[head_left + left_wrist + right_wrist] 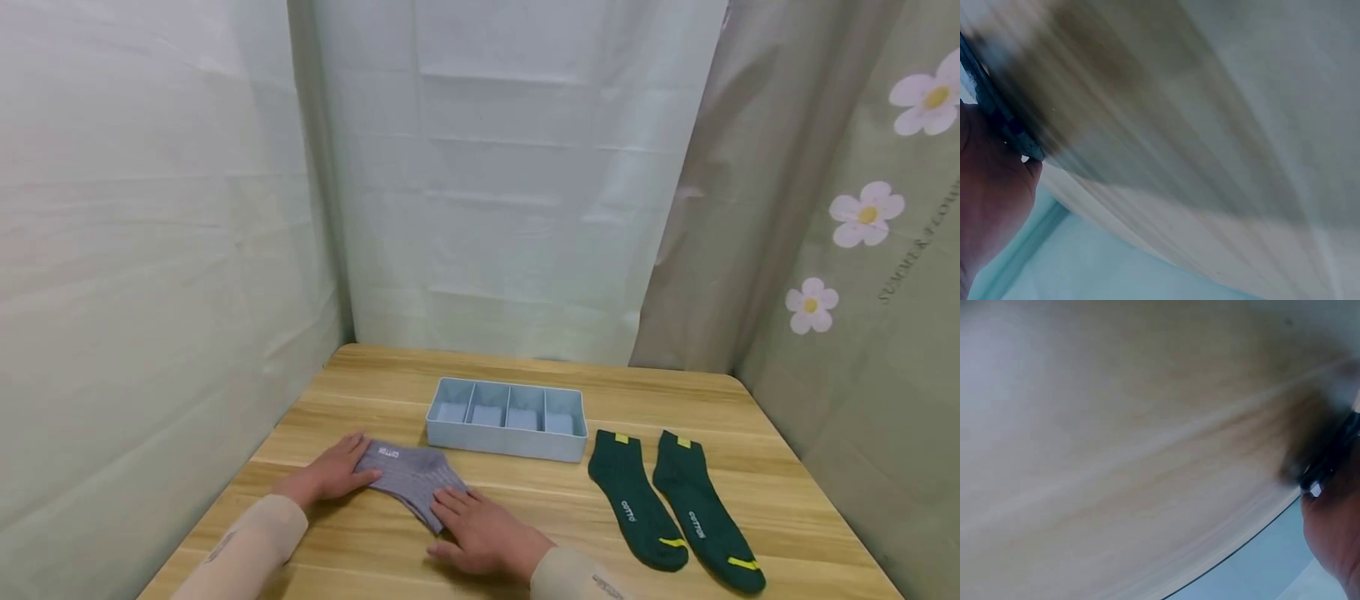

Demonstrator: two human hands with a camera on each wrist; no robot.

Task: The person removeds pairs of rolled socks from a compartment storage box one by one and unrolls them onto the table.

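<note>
A grey sock (408,475) with white lettering lies flat on the wooden table, a second layer showing along its near edge. Over its left end rests my left hand (333,469), thumb and fingers spread on the fabric. My right hand (483,529) touches the other end with extended fingers, its thumb out to the side. In the left wrist view a dark strip of fabric (997,106) shows beside my thumb. The right wrist view is blurred, with my hand (1335,531) at the right edge next to dark fabric (1329,456).
A light blue box (506,437) with several compartments stands behind the grey sock. To the right lie two dark green socks, one nearer the box (633,500) and one farther right (705,517), both with yellow marks. Cloth curtains (487,208) surround the wooden table (600,550).
</note>
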